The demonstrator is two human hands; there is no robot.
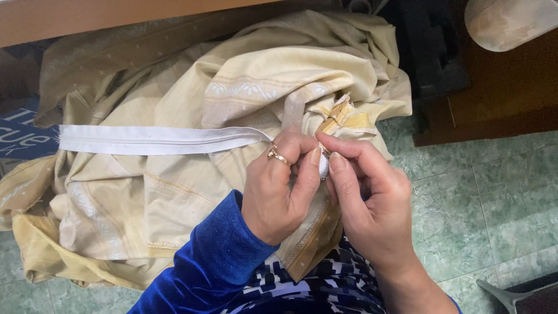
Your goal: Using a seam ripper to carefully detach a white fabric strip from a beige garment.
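Both hands close together over the lap, fingertips meeting on one end of a white zipper tape (pixel 157 140). Left hand (pixel 279 186), gold ring on one finger, clenched with thumb pressing the small white tape end; right hand (pixel 372 203) pinching the same end from the other side, likely to steady it for fine work. Rest of tape stretched flat leftward across pale yellow embroidered fabric (pixel 174 192), kept straight and untwisted. Fabric heaped over the knees and spilling onto green tiled floor (pixel 482 203). Wooden worktop edge (pixel 87 20) along the top; dark wooden furniture (pixel 494 104) at upper right. Blue velvet sleeve (pixel 203 261) on left arm.
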